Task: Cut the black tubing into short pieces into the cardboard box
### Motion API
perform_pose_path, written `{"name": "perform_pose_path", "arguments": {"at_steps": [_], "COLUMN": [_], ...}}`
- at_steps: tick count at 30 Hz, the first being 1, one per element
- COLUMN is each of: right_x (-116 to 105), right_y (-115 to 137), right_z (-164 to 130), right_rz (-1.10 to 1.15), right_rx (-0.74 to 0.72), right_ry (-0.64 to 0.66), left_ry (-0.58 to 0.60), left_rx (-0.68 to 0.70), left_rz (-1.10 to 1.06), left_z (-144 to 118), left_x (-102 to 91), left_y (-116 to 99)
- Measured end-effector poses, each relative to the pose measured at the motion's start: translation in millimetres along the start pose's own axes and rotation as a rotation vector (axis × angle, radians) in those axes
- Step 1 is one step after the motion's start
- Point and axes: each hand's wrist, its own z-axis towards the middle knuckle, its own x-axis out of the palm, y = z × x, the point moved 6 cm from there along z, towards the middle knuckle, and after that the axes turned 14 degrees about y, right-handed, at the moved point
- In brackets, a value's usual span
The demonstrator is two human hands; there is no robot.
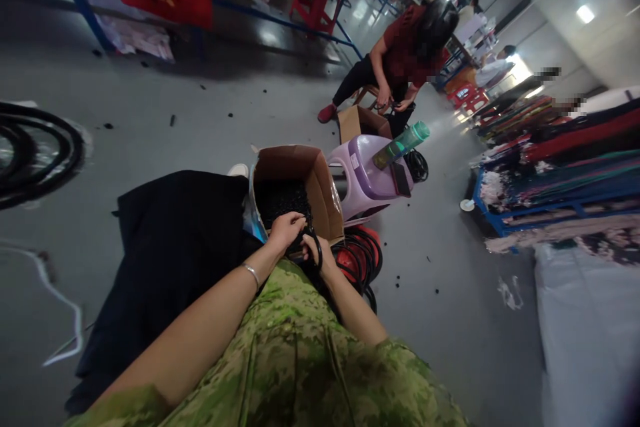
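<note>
Both hands, left hand (286, 229) and right hand (320, 255), clenched on black ring (317, 248) over cardboard box (320, 180).

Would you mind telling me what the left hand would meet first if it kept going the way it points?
Probably the black pieces inside the cardboard box; the left hand points over the box's near edge, though depth is unclear.

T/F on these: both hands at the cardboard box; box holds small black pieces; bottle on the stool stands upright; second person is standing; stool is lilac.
1. Both hands are at the cardboard box: true; left hand and right hand are at its near edge, on a black ring.
2. The box holds small black pieces: true.
3. The green bottle stands upright: false, it lies tilted on the stool.
4. The second person is standing: false, seated low.
5. The stool is lilac: true.
</note>
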Motion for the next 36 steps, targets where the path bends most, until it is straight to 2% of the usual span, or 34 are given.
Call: {"name": "perform_pose_path", "arguments": {"at_steps": [2,8,13,18,24,36], "right_x": [0,-4,1,8,10,15], "right_y": [-1,0,-11,-28,-28,-42], "right_z": [-1,-5,-12,-11,-7,-6], "right_rz": [0.007,-0.058,-0.096,-0.113,-0.108,-0.097], "right_rx": [0.020,0.023,0.074,0.114,0.121,0.176], "right_ry": [-0.003,-0.043,-0.098,-0.142,-0.128,-0.153], "left_ry": [-0.011,0.074,0.113,0.103,0.078,0.037], "left_rx": [-0.009,-0.028,-0.088,-0.118,-0.145,-0.145], "left_rz": [0.015,0.059,0.097,0.181,0.188,0.020], "left_z": [-1,-5,-3,0,3,4], "left_x": [-2.5,-1.4,-1.5,-4.5,-6.4,-5.3], "left_y": [-2,-10,-1,10,17,16]}}
